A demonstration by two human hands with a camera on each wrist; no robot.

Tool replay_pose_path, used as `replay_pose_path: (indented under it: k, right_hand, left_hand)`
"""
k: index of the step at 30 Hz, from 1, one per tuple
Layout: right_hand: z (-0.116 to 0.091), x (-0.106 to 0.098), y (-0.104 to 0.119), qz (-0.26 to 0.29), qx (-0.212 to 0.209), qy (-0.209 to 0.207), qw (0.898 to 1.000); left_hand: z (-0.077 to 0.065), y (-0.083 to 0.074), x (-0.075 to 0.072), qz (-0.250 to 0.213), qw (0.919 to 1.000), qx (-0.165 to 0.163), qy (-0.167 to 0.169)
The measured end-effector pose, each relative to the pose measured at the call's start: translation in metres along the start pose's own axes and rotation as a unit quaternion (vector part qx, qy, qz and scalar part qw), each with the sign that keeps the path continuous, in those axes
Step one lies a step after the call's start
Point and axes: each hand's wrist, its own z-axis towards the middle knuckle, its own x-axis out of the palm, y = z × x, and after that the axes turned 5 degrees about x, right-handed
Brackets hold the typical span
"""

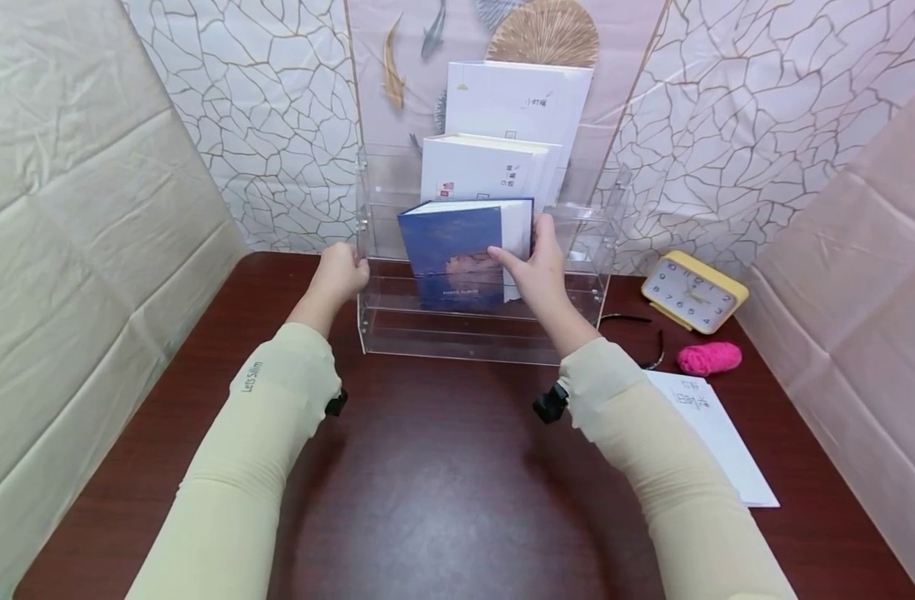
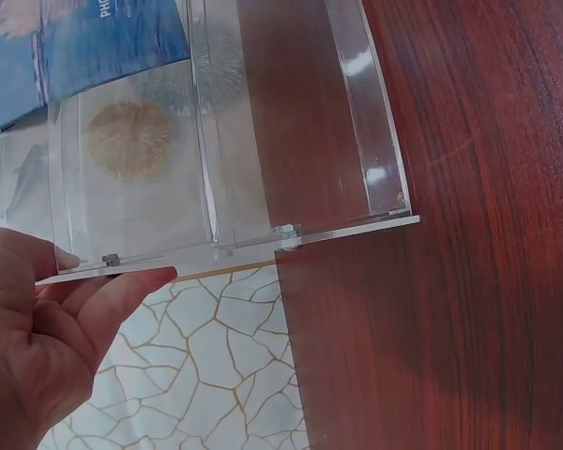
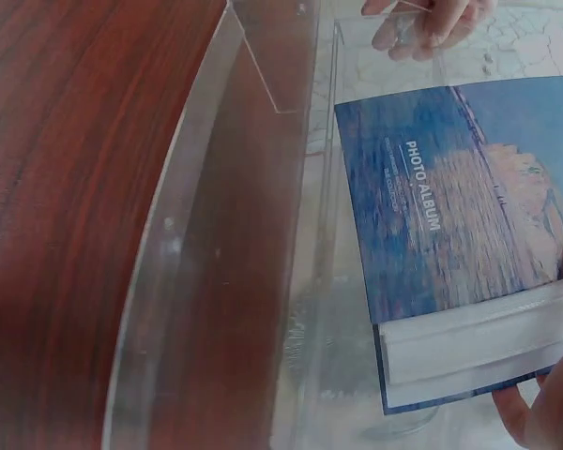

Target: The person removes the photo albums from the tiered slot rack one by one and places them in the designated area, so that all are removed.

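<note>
Head view: the right hand (image 1: 542, 268) pinches the blue album (image 1: 453, 254), thumb in front, fingers behind, at the rack (image 1: 457, 342) before the white books (image 1: 468, 169); the left hand (image 1: 342, 272) pinches the rack's side edge. The step looks like putting the album in or taking it out, I can't tell which; next seems to need a still rack and straight album. Both sides have room, but the clear bars could bump it.

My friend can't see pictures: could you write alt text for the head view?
A person's right hand grips a blue rectangular photo album at a clear plastic tiered rack, whose side the left hand pinches. Two white rectangular books stand behind the album.
</note>
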Motion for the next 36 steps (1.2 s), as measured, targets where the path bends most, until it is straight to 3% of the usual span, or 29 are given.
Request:
replay_pose_path:
  k: [8,20,26,36]
  right_hand:
    - [0.001,0.007,0.011,-0.078,-0.034,0.032,0.996]
    - [0.000,0.008,0.008,-0.087,-0.024,0.046,0.995]
    - [0.000,0.009,0.010,-0.064,-0.020,0.048,0.997]
    - [0.009,-0.003,0.014,0.036,-0.016,0.042,0.998]
  left_hand:
    - [0.001,0.000,-0.001,0.002,1.0000,0.001,0.003]
    - [0.000,-0.001,0.002,0.005,1.0000,-0.003,-0.004]
    - [-0.001,-0.001,0.003,0.014,0.9998,0.010,-0.009]
    - [-0.002,0.000,0.003,0.020,0.9995,0.019,-0.012]
